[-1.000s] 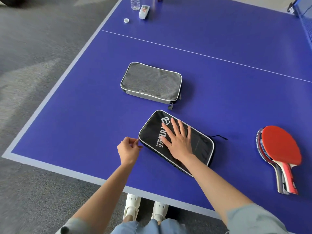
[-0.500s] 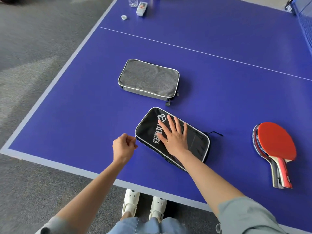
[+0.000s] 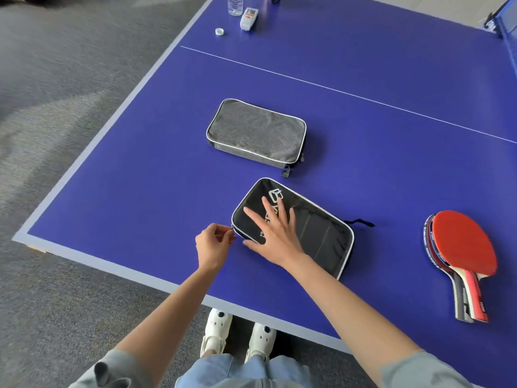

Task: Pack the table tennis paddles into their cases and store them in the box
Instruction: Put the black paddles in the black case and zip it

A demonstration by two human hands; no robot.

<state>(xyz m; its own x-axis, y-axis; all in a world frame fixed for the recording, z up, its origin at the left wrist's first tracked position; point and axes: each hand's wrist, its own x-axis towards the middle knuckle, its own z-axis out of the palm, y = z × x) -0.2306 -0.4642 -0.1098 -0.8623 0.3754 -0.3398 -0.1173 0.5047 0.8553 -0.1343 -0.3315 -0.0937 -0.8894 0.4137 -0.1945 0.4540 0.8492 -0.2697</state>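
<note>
A black paddle case [image 3: 316, 228] with white piping lies flat near the front of the blue table [image 3: 140, 177]. My right hand [image 3: 272, 233] presses on its left half with fingers spread. My left hand [image 3: 214, 245] pinches the zipper pull at the case's left edge. A grey paddle case [image 3: 256, 133] lies zipped farther back. Stacked red paddles [image 3: 461, 253] rest at the right, handles toward me. No box is in view.
A water bottle [image 3: 235, 4], a white cap [image 3: 219, 31] and a small remote-like device [image 3: 248, 18] sit at the table's far left edge. The net [image 3: 503, 21] stands at the far right. Grey carpet lies left of the table.
My left hand, which had drawn back from the black case, has returned to its left edge and pinches the zipper pull. My right hand has slid toward the case's left end.
</note>
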